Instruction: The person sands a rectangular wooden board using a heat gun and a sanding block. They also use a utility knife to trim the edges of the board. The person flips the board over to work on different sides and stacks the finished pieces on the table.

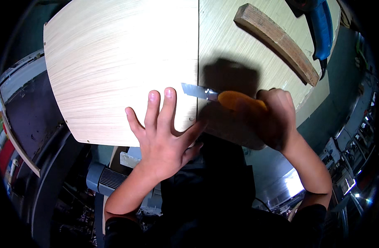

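Observation:
My left hand lies spread, fingers apart, near the front edge of a pale wood-grain panel. The thumb side of this hand reaches toward the panel's straight right edge. In my right hand is a knife with an orange handle and a flat, slant-tipped metal blade. Its blade points left and crosses above the panel's right edge, just right of my left fingertips. Whether the blade touches the panel I cannot tell. Small holes show along the panel's rim, one of them near my left thumb and index finger.
A second pale board extends to the right of the edge. On it lie a curved wooden block and a blue-handled power tool with a cord. Below left is a ribbed motor; a dark machine surface stands at the far left.

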Tool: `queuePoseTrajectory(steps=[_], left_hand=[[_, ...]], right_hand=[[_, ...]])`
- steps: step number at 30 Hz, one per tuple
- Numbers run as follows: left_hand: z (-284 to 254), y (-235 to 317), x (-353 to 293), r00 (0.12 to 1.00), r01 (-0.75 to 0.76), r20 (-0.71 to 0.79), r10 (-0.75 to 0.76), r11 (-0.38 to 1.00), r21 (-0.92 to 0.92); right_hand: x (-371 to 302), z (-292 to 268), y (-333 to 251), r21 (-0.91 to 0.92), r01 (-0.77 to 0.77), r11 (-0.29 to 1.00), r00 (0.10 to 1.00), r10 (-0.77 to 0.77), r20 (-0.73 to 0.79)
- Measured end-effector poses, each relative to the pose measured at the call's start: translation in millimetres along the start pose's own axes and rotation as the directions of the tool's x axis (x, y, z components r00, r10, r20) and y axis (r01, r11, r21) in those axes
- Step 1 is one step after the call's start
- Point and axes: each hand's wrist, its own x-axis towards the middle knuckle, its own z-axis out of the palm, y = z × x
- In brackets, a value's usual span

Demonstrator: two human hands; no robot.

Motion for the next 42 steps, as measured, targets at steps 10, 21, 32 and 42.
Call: queuePoseTrajectory(steps=[10,21,32,42], left_hand=[[3,-1,1,0.998,-0.027,-0.048,0.028,0.999,0.031],[4,-2,3,0.997,-0.045,-0.067,0.049,0.997,0.066],[1,-4,3,0.996,-0.064,-0.056,0.066,0.997,0.035],[-7,-9,1,0.997,-0.071,0.014,0.070,0.997,0.022]], right_hand=[[37,-8,35,-0.330,0.097,0.939,0.985,-0.137,-0.100],[61,-13,38,-0.304,0.079,0.949,0.974,-0.139,-0.180],[-21,6,-2,-0.049,0.186,0.981,0.982,-0.184,0.038],[-6,12,28,-0.106,-0.017,0.994,0.996,0.007,-0.094]])
